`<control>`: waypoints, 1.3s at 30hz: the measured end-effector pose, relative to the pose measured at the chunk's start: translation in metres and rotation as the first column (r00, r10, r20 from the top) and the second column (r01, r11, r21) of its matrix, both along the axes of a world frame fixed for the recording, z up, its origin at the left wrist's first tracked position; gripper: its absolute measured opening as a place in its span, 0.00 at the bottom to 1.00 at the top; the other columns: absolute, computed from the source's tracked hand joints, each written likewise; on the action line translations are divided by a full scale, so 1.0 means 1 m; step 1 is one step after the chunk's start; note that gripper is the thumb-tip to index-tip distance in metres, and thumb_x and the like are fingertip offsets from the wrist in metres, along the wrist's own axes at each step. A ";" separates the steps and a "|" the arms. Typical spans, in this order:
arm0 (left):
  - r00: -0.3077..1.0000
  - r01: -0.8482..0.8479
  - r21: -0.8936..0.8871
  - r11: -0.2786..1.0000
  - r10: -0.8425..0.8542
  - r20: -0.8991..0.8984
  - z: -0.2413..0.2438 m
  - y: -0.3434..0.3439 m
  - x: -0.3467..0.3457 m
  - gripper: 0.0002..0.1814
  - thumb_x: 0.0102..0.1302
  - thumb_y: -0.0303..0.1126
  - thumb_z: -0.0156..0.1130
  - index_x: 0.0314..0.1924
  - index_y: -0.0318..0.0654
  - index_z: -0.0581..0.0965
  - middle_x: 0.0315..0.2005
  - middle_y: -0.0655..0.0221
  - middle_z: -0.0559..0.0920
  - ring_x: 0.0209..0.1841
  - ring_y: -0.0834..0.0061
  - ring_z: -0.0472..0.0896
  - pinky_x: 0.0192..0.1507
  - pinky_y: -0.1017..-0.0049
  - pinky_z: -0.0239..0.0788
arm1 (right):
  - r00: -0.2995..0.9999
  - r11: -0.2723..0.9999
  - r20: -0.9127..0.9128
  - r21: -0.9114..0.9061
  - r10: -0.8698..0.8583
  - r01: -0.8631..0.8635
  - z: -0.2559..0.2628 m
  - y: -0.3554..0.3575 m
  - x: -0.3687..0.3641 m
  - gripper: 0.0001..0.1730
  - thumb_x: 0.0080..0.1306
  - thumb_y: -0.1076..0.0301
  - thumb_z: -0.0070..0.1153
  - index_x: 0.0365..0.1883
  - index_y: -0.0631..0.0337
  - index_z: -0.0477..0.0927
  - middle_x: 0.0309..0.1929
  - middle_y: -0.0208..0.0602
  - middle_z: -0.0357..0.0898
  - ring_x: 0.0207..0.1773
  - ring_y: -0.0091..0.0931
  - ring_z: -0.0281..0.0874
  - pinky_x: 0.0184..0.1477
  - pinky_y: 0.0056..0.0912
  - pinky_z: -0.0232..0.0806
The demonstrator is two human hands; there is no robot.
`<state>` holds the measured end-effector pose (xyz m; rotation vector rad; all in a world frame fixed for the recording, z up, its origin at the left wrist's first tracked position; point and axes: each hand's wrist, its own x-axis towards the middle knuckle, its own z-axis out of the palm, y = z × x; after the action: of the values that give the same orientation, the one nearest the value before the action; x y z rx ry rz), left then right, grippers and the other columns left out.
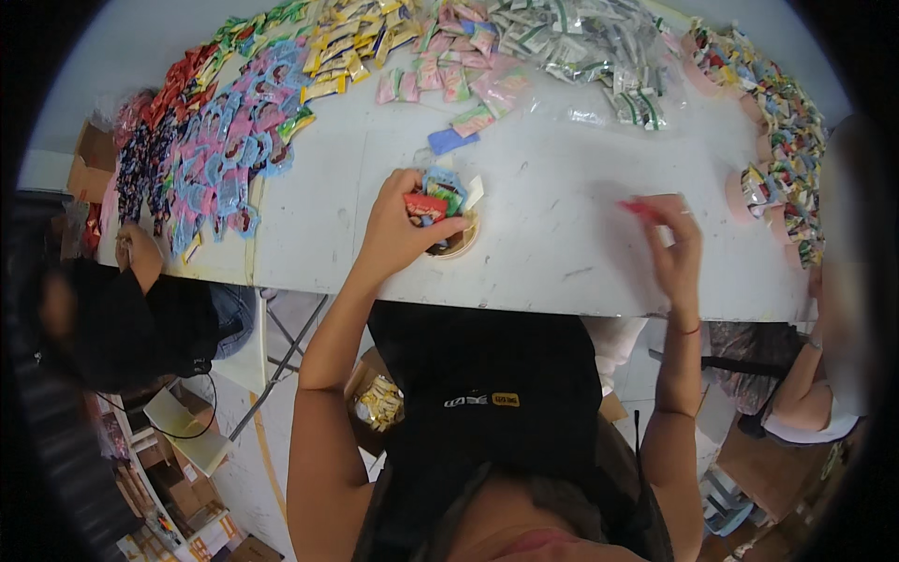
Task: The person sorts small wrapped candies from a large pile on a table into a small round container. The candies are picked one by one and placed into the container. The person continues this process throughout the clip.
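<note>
In front of me a round paper tub stands on the white table, filled above its rim with small snack packets. My left hand grips these packets from the left, its thumb across the front near the rim. A red packet, a green packet and a light blue packet show between its fingers. Off to the right, my right hand is raised over the table and pinches a small pinkish-red piece, blurred. Just behind the tub lies a flat blue packet.
Piles of yellow packets, pink packets, clear-and-green packets and blue-pink packets line the far and left sides. Filled pink tubs crowd the right. A person's hand is at the left; another person's arm is at the right.
</note>
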<state>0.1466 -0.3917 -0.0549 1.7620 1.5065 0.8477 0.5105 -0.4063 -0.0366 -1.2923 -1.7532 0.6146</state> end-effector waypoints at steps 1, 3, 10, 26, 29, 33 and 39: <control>0.998 -0.022 -0.004 1.000 0.021 -0.056 -0.003 0.000 0.002 0.27 0.47 0.36 0.82 0.41 0.37 0.74 0.46 0.67 0.77 0.47 0.80 0.75 0.49 0.78 0.67 | 0.984 0.987 -0.066 -0.002 0.163 -0.163 0.007 -0.008 -0.026 0.11 0.63 0.80 0.58 0.44 0.63 0.84 0.43 0.38 0.83 0.42 0.26 0.80 0.44 0.27 0.72; 0.996 -0.073 0.010 0.997 0.073 0.047 -0.006 -0.001 0.013 0.26 0.47 0.38 0.81 0.37 0.37 0.71 0.37 0.68 0.79 0.39 0.80 0.75 0.42 0.77 0.68 | 0.910 0.914 -0.167 -0.086 0.379 -0.396 0.022 -0.014 -0.080 0.12 0.63 0.79 0.59 0.45 0.61 0.82 0.42 0.39 0.82 0.41 0.30 0.80 0.44 0.29 0.72; 0.984 -0.080 -0.108 0.991 0.096 0.151 -0.004 -0.002 0.017 0.27 0.51 0.39 0.79 0.40 0.36 0.70 0.32 0.67 0.80 0.32 0.77 0.77 0.37 0.75 0.71 | 0.808 0.803 0.086 0.086 0.583 -0.589 -0.009 0.014 -0.152 0.09 0.59 0.74 0.63 0.38 0.58 0.79 0.36 0.38 0.79 0.40 0.37 0.77 0.42 0.40 0.71; 0.946 0.193 0.085 0.978 -0.208 0.250 -0.007 0.016 0.026 0.50 0.49 0.31 0.80 0.71 0.40 0.63 0.61 0.62 0.72 0.60 0.67 0.73 0.65 0.66 0.63 | 0.971 0.942 0.097 0.238 0.218 -0.235 -0.001 0.076 -0.096 0.13 0.55 0.67 0.71 0.33 0.58 0.78 0.37 0.33 0.79 0.42 0.34 0.77 0.42 0.35 0.71; 0.943 0.148 0.101 0.984 -0.171 0.284 -0.011 0.014 0.032 0.47 0.50 0.28 0.79 0.69 0.40 0.64 0.59 0.60 0.72 0.59 0.66 0.74 0.63 0.67 0.65 | 0.981 0.961 0.160 0.267 -0.113 0.067 -0.017 0.132 -0.042 0.12 0.59 0.67 0.69 0.40 0.60 0.82 0.38 0.39 0.83 0.42 0.35 0.80 0.43 0.37 0.72; 0.932 0.146 0.072 0.987 -0.162 0.325 -0.015 0.021 0.036 0.45 0.52 0.28 0.78 0.68 0.40 0.64 0.56 0.60 0.74 0.57 0.66 0.75 0.61 0.67 0.68 | 0.719 0.939 0.611 0.286 -0.332 0.190 -0.037 0.169 0.000 0.17 0.56 0.64 0.66 0.43 0.63 0.83 0.42 0.43 0.84 0.48 0.43 0.78 0.48 0.43 0.72; 0.951 0.123 0.090 0.988 -0.144 0.274 -0.018 0.013 0.032 0.44 0.52 0.27 0.77 0.68 0.41 0.65 0.49 0.65 0.75 0.51 0.73 0.74 0.55 0.72 0.69 | 0.927 0.909 0.261 0.387 -0.270 0.156 -0.036 0.127 -0.020 0.14 0.60 0.69 0.61 0.45 0.60 0.82 0.42 0.40 0.83 0.44 0.38 0.79 0.43 0.35 0.72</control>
<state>0.1789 -0.3786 -0.0728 1.6914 1.1727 1.0436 0.4908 -0.2793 -0.0729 -1.3429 -1.8291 -0.0469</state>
